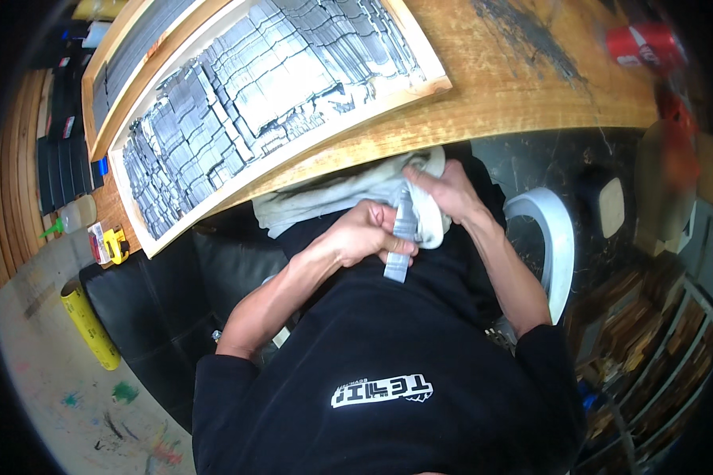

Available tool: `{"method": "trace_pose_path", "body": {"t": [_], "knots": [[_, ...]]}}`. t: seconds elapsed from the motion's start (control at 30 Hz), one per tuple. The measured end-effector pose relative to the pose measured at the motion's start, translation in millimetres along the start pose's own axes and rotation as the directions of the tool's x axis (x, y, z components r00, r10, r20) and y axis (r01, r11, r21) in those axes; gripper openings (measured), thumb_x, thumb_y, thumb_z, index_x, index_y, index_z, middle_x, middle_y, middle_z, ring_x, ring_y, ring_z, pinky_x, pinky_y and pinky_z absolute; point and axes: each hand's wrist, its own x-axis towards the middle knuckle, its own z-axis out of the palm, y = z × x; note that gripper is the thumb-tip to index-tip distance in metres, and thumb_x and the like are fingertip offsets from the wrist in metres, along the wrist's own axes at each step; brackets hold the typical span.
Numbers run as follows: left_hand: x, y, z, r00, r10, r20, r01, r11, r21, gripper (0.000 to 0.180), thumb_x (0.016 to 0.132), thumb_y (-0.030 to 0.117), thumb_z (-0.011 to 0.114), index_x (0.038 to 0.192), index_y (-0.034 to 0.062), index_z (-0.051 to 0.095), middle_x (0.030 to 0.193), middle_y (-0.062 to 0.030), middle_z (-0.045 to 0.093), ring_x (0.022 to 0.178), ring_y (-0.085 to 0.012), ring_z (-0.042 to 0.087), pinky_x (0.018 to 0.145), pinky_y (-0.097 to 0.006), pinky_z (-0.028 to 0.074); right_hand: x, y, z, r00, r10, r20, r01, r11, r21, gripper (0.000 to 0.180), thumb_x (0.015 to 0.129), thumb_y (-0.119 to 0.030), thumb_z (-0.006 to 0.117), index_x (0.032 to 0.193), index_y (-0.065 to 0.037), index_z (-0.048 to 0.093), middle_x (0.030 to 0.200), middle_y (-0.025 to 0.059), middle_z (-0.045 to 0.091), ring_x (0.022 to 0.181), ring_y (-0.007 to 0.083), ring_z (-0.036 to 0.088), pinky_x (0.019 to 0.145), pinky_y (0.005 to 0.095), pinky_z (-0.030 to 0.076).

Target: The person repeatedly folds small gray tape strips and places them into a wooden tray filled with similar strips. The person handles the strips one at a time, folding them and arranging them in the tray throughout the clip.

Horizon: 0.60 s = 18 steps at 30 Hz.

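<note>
My left hand (368,235) is closed on a thin, flat grey strip (396,267), its thumb pressed over the lower part. The strip stands nearly upright in front of my black shirt. Just right of it, my right hand (449,190) grips a bunched white cloth (313,202), which touches or lies close beside the strip's upper end. The rest of the cloth spreads leftward over my lap, under the table edge. Beyond my hands, a wood-framed panel (432,87) holds many similar grey strips packed in uneven rows.
A second framed panel (95,134) lies behind the first on the wooden table (523,107). A red can (646,47) stands far right. At left are a yellow tape measure (116,245), a green-nozzled bottle (78,214) and a yellow roll (91,324). A white curved chair arm (558,245) rises right.
</note>
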Motion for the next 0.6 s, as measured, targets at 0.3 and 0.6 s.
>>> {"method": "trace_pose_path", "body": {"t": [0.3,0.6], "knots": [[0.6,-8.6,-1.6,0.943,0.246,-0.225,-0.249,0.968,0.017,0.019,0.091,-0.005,0.076,0.11,-0.0023,0.076,0.096,-0.0105,0.08,0.084,-0.0176,0.077,0.072,-0.029,0.061,-6.9,7.8,-13.9,0.91,-0.149,0.386,-0.023,0.914,0.406,0.048,0.096,-0.026,0.077,0.131,0.004,0.061,0.119,0.0101,0.073,0.108,0.0178,0.071,0.093,0.0312,0.057],[12.0,3.2,0.8,0.988,0.079,-0.134,-0.08,0.997,-0.007,0.014,0.085,-0.007,0.078,0.097,0.0015,0.078,0.086,-0.0049,0.078,0.071,-0.0119,0.072,0.06,-0.026,0.056,-6.3,13.0,11.0,0.989,-0.151,-0.006,0.15,0.981,0.124,0.023,0.095,-0.019,0.08,0.101,0.003,0.075,0.09,0.0086,0.076,0.082,0.0121,0.068,0.072,0.0306,0.056]]}}
